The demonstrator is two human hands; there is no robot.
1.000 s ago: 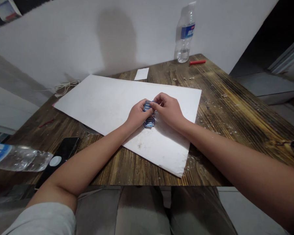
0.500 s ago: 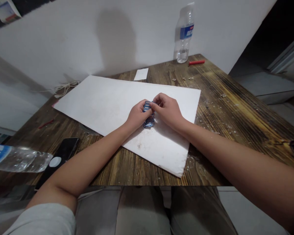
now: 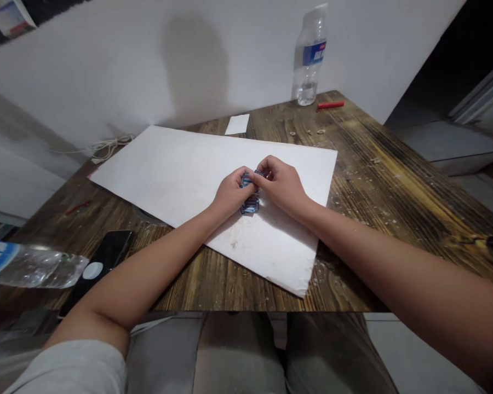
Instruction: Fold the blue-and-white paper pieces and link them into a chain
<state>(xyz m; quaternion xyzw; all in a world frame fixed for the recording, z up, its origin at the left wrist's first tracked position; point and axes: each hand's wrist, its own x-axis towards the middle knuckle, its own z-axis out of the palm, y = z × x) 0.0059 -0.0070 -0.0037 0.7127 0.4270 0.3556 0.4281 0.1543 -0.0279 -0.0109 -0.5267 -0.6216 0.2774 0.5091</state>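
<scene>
A small stack of folded blue-and-white paper (image 3: 250, 204) lies on a large white board (image 3: 176, 175), its lower end showing below my hands. My left hand (image 3: 231, 192) grips it from the left, and my right hand (image 3: 279, 185) pinches its upper part with the fingertips. The two hands nearly touch, and their fingers hide most of the folded paper. The white board rests on a dark wooden table (image 3: 365, 180).
A water bottle (image 3: 310, 57) stands at the table's back edge beside a red stick (image 3: 331, 104) and a white paper slip (image 3: 237, 124). A second bottle (image 3: 35, 268) lies at the near left on a black phone (image 3: 107, 262). Wood crumbs are scattered on the right.
Both hands stay on the folded paper, with only small shifts of the fingers. The paper stays in about the same spot on the board.
</scene>
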